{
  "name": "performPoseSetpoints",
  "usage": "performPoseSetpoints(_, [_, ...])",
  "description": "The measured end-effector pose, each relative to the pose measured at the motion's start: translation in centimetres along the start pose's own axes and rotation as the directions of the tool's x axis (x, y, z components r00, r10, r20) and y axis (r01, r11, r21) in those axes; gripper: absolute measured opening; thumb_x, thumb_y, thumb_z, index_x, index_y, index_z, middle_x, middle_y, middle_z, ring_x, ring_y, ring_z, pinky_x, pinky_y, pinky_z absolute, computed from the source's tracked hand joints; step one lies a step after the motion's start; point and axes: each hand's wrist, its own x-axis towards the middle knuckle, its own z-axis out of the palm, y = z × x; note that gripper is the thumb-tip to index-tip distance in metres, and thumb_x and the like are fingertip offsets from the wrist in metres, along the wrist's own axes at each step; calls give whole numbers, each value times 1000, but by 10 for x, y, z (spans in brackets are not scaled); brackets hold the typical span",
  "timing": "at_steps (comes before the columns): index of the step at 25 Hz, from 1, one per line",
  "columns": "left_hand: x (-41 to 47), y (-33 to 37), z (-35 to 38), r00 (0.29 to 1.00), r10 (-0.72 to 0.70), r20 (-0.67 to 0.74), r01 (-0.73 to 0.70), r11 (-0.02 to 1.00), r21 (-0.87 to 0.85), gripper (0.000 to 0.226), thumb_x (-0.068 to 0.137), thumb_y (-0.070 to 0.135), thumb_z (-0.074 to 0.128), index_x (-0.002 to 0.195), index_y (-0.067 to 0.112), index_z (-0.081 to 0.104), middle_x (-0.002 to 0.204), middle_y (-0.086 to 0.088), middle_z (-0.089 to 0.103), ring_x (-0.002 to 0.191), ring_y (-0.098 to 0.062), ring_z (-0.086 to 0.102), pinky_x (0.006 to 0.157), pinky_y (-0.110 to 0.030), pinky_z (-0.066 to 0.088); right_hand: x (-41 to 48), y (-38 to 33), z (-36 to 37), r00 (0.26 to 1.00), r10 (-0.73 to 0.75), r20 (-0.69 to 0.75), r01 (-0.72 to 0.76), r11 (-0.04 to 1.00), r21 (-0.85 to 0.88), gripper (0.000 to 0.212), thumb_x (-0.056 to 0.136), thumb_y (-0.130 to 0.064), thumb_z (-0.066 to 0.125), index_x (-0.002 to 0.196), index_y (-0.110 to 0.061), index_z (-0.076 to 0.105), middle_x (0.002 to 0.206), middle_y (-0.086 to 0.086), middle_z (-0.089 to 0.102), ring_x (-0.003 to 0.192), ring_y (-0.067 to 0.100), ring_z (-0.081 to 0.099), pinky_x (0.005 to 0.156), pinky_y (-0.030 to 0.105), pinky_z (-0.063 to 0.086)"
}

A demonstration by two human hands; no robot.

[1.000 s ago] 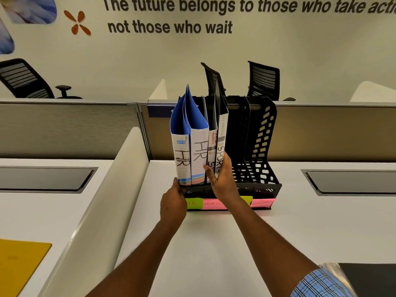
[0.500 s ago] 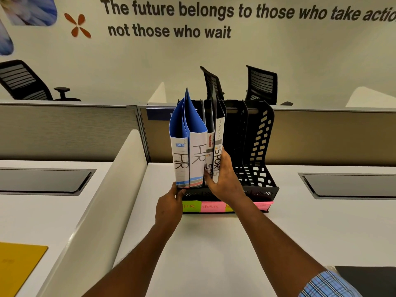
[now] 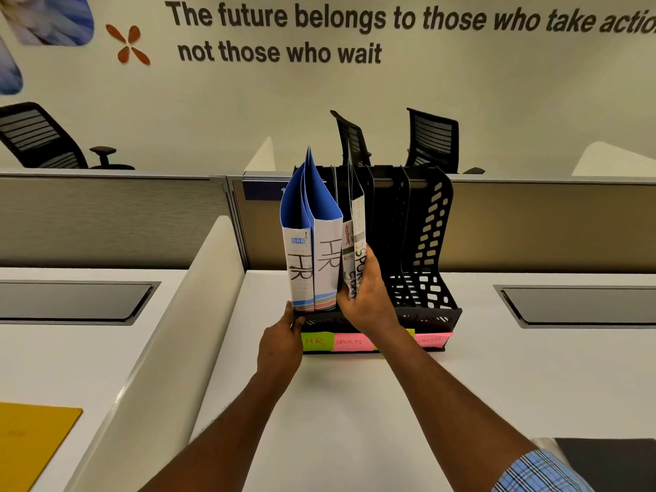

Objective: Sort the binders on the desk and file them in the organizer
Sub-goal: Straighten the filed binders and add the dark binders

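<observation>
A black slotted organizer stands at the back of the white desk. Two blue binders marked HR stand upright in its leftmost slot. Beside them stand two grey-spined binders marked SPORTS in the second slot. My right hand grips the lower spines of the SPORTS binders, thumb on the left and fingers on the right. My left hand holds the organizer's front left corner. Sticky labels reading HR and SPORTS line the base.
The two right slots of the organizer hold nothing. A dark folder lies at the desk's near right corner. A yellow folder lies on the neighbouring desk at left. A white divider and a grey partition bound the desk.
My right hand has slid up the SPORTS binders' spines, which now stand straighter in their slot. My left hand stays at the organizer's front left corner.
</observation>
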Motion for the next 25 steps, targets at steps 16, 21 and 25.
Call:
performPoseSetpoints(16, [-58, 63, 11, 967, -244, 74, 246, 969, -29, 69, 98, 19, 44, 151, 9, 1, 152, -21, 22, 133, -33, 39, 106, -40, 38, -40, -2, -15, 931, 360, 61, -329, 900, -285, 100, 83, -22, 71, 152, -13, 0, 159, 8, 9, 147, 24, 11, 116, 35, 15])
performPoseSetpoints(21, [-85, 66, 13, 976, -191, 103, 191, 982, 9, 35, 101, 25, 37, 124, -1, 44, 118, -21, 59, 107, -32, 57, 84, -37, 45, -71, -11, -25, 910, 414, 5, -394, 869, -300, 91, 88, -23, 66, 151, -4, 3, 159, 13, 8, 147, 27, 11, 116, 34, 17])
performPoseSetpoints(25, [-122, 67, 25, 979, -119, 163, 120, 993, 2, 37, 102, 27, 34, 111, -1, 57, 118, -21, 62, 111, -35, 56, 86, -34, 42, -130, -5, -27, 905, 424, 41, -386, 858, -339, 84, 89, -22, 65, 150, -2, 10, 157, 14, 14, 145, 28, 16, 115, 34, 21])
